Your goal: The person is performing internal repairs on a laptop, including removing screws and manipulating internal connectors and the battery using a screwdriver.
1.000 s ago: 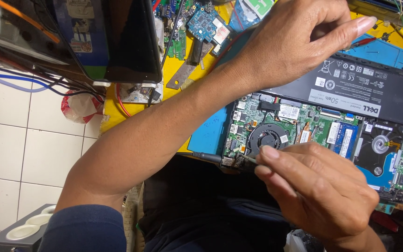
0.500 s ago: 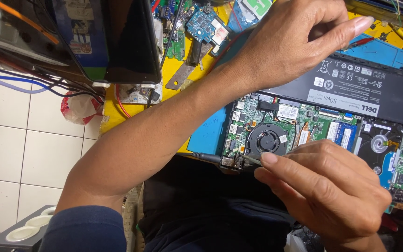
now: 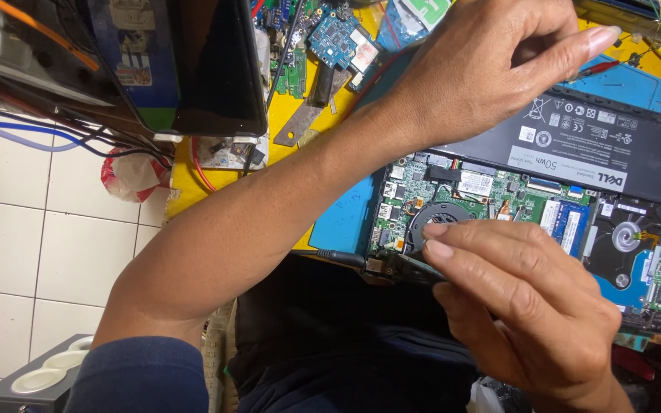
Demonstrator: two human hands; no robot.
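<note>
Shifted since the earlier frames: right hand (image 3: pixel 529 306) has slid a little toward the laptop's near edge, its fingertips now covering part of the cooling fan (image 3: pixel 441 216); left hand (image 3: pixel 491 65) is much as it was. Item: opened laptop (image 3: pixel 499 191), base cover off, lying on a blue mat (image 3: pixel 346 218) over a yellow bench top (image 3: pixel 185 191). Contents showing: long black battery (image 3: pixel 613 153) along the far side, green mainboard, memory module (image 3: pixel 564 222), hard drive (image 3: pixel 625 245). Left hand: fingers curled together above the battery's far edge, forefinger extended; whether it holds anything cannot be told, as the palm faces away. Right hand: thumb and fingers pinched shut on a dark slim plug (image 3: pixel 411 269) at the laptop's near edge, where a black cable (image 3: pixel 338 258) runs in; it may be a power connector, though the fingers hide most of it. Handling note: the plug is best moved straight along the line of its socket, gripped by the body and not the cable, with the chassis steadied so the board does not flex. Surroundings: loose circuit boards (image 3: pixel 338 38), a dark tablet-like panel (image 3: pixel 193 69), tangled wires, white tiled floor (image 3: pixel 32 252).
</note>
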